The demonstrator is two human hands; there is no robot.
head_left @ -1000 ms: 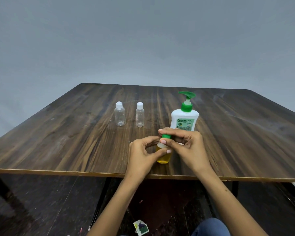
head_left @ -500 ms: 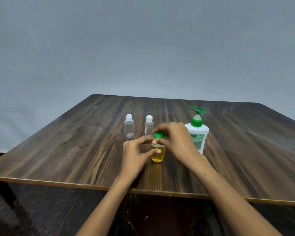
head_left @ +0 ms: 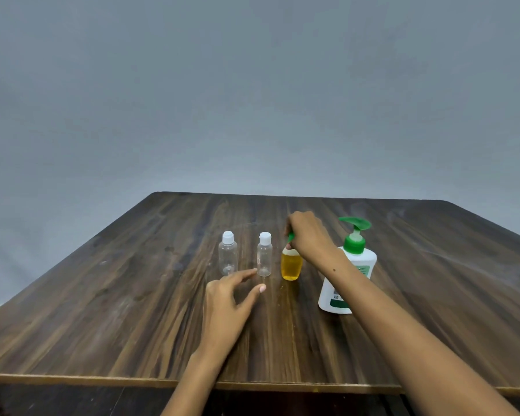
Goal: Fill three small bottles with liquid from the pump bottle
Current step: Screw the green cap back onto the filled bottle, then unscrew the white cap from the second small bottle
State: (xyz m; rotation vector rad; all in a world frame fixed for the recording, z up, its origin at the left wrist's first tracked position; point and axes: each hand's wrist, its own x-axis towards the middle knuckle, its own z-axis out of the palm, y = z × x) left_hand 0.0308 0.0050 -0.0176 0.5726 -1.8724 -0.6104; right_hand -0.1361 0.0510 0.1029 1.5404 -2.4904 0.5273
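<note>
Filled small bottle (head_left: 291, 264) of amber liquid upright on the wooden table (head_left: 132, 295), just left of the white pump bottle (head_left: 347, 274) and partly in front of its shoulder. Right hand (head_left: 308, 235) over the filled bottle's top, fingers curled round its green cap (head_left: 290, 236) — pinching it at the neck; forearm crossing in front of the pump bottle's label. Left hand (head_left: 225, 301) clear of everything, released, fingers relaxed and spread, forefinger tip close to the base of the near clear bottle but apart from it. Two clear small bottles, both with white caps on and no liquid visible — one (head_left: 264, 254) just left of the filled bottle, the other (head_left: 228, 253) further left, all three roughly in a row.
</note>
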